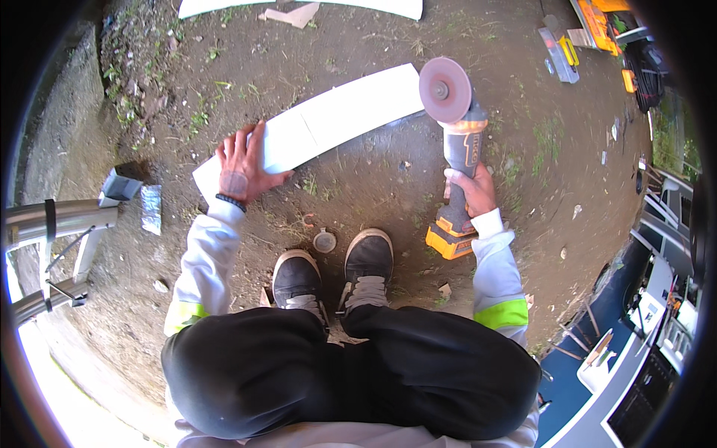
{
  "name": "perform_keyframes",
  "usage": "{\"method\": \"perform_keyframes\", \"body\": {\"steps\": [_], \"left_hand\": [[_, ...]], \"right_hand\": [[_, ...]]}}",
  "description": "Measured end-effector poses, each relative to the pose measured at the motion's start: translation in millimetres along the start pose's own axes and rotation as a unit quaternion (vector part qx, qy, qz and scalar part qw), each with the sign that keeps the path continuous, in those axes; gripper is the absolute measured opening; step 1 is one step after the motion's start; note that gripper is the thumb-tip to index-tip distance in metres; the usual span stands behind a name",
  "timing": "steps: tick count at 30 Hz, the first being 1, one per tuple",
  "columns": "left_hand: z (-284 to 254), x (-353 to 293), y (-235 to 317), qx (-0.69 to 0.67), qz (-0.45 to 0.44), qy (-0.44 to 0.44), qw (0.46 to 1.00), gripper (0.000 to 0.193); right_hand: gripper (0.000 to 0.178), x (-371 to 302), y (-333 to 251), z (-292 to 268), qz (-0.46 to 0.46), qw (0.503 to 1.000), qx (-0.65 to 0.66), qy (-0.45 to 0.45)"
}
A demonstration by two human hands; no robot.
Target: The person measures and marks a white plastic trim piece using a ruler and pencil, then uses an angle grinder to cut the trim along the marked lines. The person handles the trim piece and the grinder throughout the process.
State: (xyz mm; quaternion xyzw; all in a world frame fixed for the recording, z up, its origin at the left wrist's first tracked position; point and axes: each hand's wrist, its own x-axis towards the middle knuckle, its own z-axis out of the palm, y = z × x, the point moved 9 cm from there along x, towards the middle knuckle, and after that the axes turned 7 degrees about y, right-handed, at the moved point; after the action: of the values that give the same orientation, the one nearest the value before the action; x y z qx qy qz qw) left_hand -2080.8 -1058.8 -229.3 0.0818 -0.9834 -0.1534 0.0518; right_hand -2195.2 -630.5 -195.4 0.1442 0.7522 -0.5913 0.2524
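Note:
A long white panel (pixel 340 112) lies on the dirt in front of my shoes, with a thin dark line across it. My left hand (pixel 244 166) rests on its left end, fingers spread over the surface. In my right hand (pixel 474 193) is a cordless angle grinder (pixel 457 149), gripped around its grey body. The grinder's reddish-brown disc (pixel 445 89) points away from me, beside the panel's right end. At the near end of the tool sits a yellow and black battery (pixel 450 239). Whether the disc touches the panel I cannot tell.
Another white panel (pixel 299 6) lies at the far edge. A metal ladder (pixel 63 224) is at the left, by a silver packet (pixel 151 209). Tools, including a yellow-handled one (pixel 569 51), and an orange case (pixel 595 26) are far right. A round lid (pixel 325 241) lies near my shoes.

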Motion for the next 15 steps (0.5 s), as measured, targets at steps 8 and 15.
{"method": "perform_keyframes", "body": {"steps": [8, 15], "left_hand": [[6.5, -4.6, 43.7, -0.05, -0.185, -0.037, 0.981, 0.114], [15.3, -3.7, 58.6, -0.064, -0.22, 0.002, 0.973, 0.115]], "right_hand": [[0.026, -43.6, 5.3, -17.2, -0.016, 0.988, 0.139, 0.07], [0.022, -72.3, 12.2, -32.9, -0.032, 0.98, 0.171, 0.092]]}}
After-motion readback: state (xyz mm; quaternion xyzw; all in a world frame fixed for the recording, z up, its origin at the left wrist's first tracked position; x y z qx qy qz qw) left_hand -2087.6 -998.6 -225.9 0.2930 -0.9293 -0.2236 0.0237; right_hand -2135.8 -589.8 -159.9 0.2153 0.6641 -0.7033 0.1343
